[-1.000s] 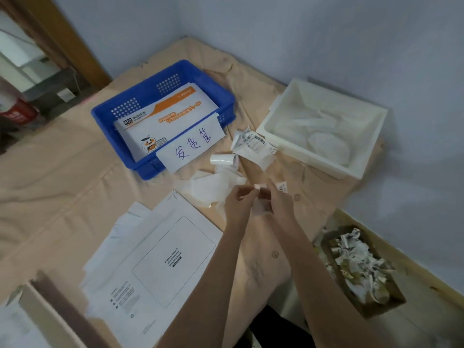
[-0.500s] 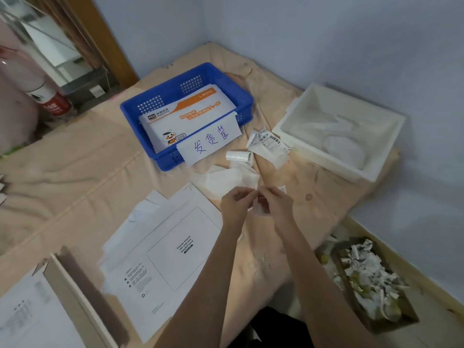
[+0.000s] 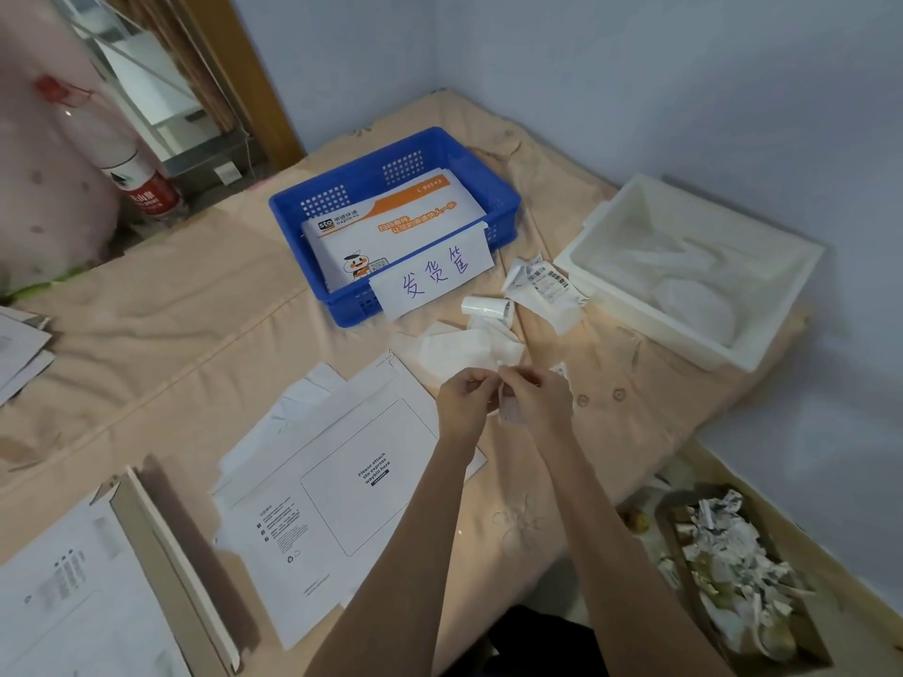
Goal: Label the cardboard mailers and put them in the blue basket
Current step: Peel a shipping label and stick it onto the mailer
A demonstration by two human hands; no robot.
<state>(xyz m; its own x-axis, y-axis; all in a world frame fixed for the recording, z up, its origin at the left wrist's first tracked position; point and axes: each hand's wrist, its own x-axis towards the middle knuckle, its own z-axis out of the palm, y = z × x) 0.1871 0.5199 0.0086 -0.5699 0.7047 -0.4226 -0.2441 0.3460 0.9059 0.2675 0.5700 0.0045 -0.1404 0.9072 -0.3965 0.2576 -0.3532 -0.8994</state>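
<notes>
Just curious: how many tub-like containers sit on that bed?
2: the blue basket holding a mailer toward the back, and the white bin by the wall. A cardboard box of scraps sits on the floor.

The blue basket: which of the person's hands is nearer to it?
Left. The left hand lies just below the blue basket; the right hand sits further toward the white tray.

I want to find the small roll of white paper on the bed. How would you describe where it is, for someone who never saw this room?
Start at the blue basket near the wall corner, which has a handwritten paper sign on its front. Just right of that sign, on the peach cloth, lies the small white roll. Unlike the flat or crumpled papers around it, it is a neat cylinder lying on its side.
</notes>
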